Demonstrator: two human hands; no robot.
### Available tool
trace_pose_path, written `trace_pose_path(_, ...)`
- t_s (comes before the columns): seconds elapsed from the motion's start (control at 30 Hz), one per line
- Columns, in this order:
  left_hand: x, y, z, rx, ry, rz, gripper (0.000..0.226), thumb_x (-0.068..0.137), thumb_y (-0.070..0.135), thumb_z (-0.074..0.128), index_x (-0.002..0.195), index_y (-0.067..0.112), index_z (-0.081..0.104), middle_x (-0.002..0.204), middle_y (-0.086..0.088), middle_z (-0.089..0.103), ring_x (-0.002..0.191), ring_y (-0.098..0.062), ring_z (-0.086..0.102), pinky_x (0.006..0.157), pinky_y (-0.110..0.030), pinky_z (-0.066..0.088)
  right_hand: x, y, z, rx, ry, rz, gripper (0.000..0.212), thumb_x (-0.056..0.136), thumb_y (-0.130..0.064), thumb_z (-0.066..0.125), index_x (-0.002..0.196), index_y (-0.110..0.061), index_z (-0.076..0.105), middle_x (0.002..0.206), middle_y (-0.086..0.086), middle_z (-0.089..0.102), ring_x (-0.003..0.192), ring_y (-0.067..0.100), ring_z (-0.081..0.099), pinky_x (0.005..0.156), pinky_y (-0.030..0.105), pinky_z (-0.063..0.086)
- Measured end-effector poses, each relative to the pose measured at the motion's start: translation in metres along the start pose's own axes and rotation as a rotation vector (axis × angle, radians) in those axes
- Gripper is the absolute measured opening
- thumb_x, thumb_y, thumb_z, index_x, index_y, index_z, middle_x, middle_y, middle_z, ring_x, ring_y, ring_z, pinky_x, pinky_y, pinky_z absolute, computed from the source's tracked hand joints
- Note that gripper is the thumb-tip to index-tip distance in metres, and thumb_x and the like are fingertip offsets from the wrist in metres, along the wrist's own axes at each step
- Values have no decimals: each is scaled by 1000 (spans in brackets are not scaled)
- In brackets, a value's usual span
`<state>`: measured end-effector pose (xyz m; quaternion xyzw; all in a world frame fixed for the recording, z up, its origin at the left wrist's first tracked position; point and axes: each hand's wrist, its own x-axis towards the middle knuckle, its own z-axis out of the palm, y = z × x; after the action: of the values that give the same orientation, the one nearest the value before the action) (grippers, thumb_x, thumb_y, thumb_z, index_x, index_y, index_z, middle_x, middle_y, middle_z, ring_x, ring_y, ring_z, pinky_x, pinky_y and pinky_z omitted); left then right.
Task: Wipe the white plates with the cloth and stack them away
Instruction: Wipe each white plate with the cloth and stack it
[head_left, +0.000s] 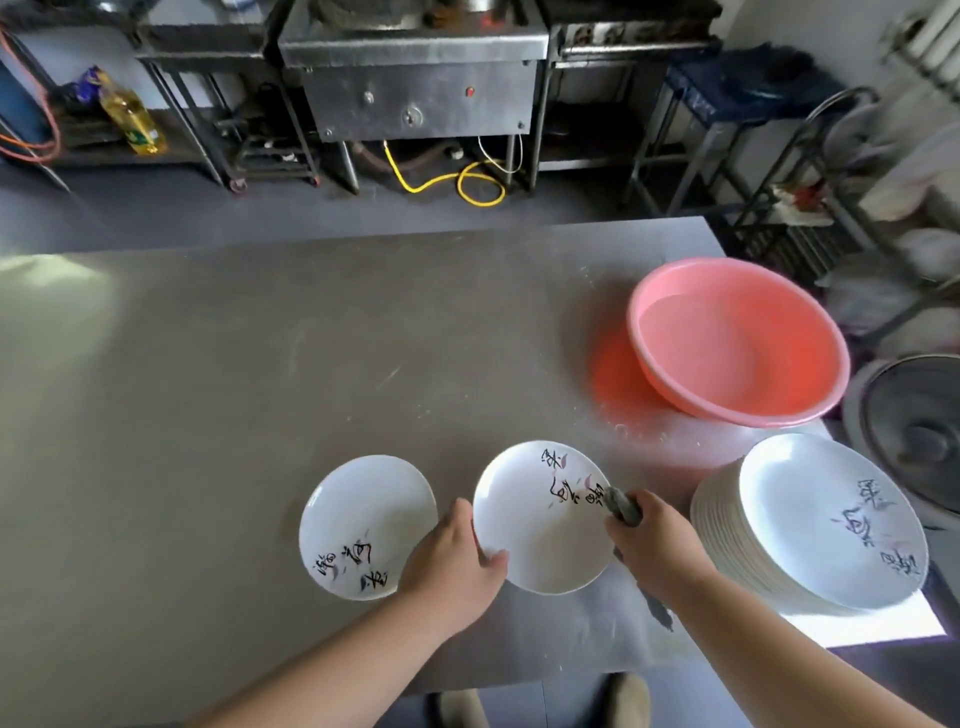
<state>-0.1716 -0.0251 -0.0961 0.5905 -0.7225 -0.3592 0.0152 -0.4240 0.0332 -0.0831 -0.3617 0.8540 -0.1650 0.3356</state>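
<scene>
– Down at the near edge of the table (260, 364), a white plate (540, 535) sits between both hands. The left hand (457, 558) pinches its left rim, thumb on top, the other fingers tucked underneath.
– And the right hand (657, 540) is wrapped tight round a dark grey cloth (621, 506), pressing it against the plate's right rim, right by the painted lettering.
– How will that plate handle, do you think?
– Stiff, glazed, and breakable, I'd say. Slippery too if it's damp. A rim hold with the thumb above and fingers below looks right. The cloth is soft and should follow the curve.
– Neighbours?
– One single plate (363, 514) lies flat just beside the left hand. A tall stack of plates (727, 535) stands to the right, near the table corner, with a pink basin (727, 353) behind it.
– What can't we see?
– Plenty. The left fingers vanish beneath the plate, so I can't tell if it's lifted clear or resting on one edge. Most of the cloth is buried in the fist; only a tip and a trailing tail show. Whether the stack is the wiped pile or the waiting one, I can't say. What's in the basin is hard to make out too.
</scene>
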Motion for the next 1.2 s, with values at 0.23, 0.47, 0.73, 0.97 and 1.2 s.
trace_pose_path(0.23, -6, 12, 60, -15, 0, -101, 37, 91, 42, 66, 106, 21, 40, 107, 1, 58, 98, -24, 56, 76, -35, 42, 12, 44, 6, -107, -71, 35, 20, 103, -42, 52, 99, -24, 59, 74, -3, 65, 68, 20, 62, 56, 32, 41)
trace_pose_path(0.47, -10, -4, 85, 321, 195, 42, 54, 81, 51, 59, 123, 18, 56, 110, 0, 64, 92, -29, 65, 80, -40, 47, 11, 48, 3, -46, -98, 17, 48, 100, -35, 59, 142, -17, 45, 112, 3, 72, 97, 35, 68, 72, 30, 43)
trace_pose_path(0.73, -3, -36, 93, 464, 127, 319, 95, 96, 69, 40, 168, 16, 7, 177, -3, 1, 161, -27, 14, 127, -55, 13, 7, 17, 29, -396, -115, -508, 67, 104, -38, 47, 165, -24, 22, 172, 7, 16, 155, 35, 22, 125, 43, 26)
trace_pose_path(0.97, 2, -41, 99, 442, 154, 362, 98, 92, 67, 49, 167, 13, 17, 176, 0, 9, 162, -30, 13, 125, -61, 20, 4, 63, 61, -778, -220, -559, 101, 91, -77, 5, 162, -8, -14, 166, 8, -38, 151, 24, -40, 126, 41, -19)
trace_pose_path(1.2, 8, -45, 103, 459, 124, 349, 94, 97, 73, 33, 168, 13, 14, 176, 0, 6, 162, -30, 8, 129, -59, 10, 19, 33, 75, -747, -249, -617, 94, 92, -78, -1, 159, -17, -29, 164, 8, -41, 151, 24, -40, 126, 45, -18)
